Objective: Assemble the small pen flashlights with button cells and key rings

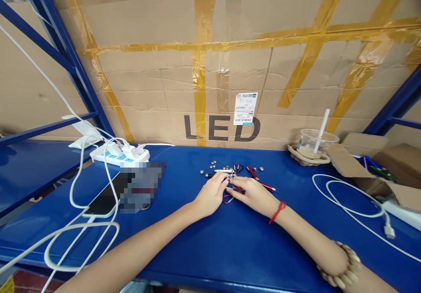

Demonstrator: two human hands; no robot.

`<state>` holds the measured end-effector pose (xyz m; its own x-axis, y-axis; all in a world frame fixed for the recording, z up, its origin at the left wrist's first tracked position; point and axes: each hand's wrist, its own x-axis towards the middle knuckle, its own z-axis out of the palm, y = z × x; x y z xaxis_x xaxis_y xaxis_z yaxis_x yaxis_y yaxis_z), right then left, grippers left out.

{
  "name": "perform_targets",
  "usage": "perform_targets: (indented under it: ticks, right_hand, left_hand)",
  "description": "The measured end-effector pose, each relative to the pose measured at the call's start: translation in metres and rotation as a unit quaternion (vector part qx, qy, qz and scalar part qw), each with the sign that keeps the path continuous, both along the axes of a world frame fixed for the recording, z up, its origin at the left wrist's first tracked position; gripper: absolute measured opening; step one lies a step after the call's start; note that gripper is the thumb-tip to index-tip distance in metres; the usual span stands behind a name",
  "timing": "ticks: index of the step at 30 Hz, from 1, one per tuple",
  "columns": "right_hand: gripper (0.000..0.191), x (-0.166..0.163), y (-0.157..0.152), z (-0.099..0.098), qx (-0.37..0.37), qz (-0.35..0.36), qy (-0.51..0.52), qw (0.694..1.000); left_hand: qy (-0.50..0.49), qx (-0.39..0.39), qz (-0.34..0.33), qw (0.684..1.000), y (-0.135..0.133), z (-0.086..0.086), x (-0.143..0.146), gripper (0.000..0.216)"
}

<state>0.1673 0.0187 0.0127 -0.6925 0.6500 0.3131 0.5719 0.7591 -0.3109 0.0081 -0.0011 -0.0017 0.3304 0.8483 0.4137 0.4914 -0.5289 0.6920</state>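
Two bare hands meet over the middle of the blue worktop (226, 249), and they are yours. Your left hand (209, 196) and your right hand (254, 194) are both bent inward with their fingers curled, and their fingertips come together at some small shiny pieces (230, 176). You have these pieces right at your fingertips, but whether either hand actually grips one, I cannot tell.

Just beyond your fingers lies a silver tube (222, 171), with a clip (240, 168) beside its right end. Small round metal discs (214, 167) are scattered behind the tube and to its left. To the right you have a red tube (252, 173) and, nearer your right hand, a second red tube (267, 187). A red loop (225, 202) shows below your fingertips, between the hands.

Well to your left, a phone (103, 198) lies near a white power strip (115, 158) with plugs in it. On your right, a clear cup (318, 140) with a straw stands in a cardboard holder (307, 157), near an open carton (348, 161). Behind everything stands a large taped cardboard panel (148, 87) printed "LED".
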Motion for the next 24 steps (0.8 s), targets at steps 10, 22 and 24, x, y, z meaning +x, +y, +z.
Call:
perform_targets:
  ticks: [10,22,24]
  right_hand:
    - [0.024,0.0,0.0027,-0.006,0.06,0.008,-0.021,0.998]
    - [0.021,0.0013,0.0028,-0.0073,0.02,0.027,0.068,0.997]
    - [0.022,0.0012,0.0032,-0.0081,0.018,0.039,0.078,0.996]
  left_hand:
    - [0.003,0.013,0.04,0.999,0.0029,0.0006,-0.0009,0.023]
    - [0.021,0.026,0.067,0.997,0.0046,-0.0025,-0.0021,0.022]
    - [0.022,0.023,0.066,0.997,0.0044,-0.0025,-0.0021,0.023]
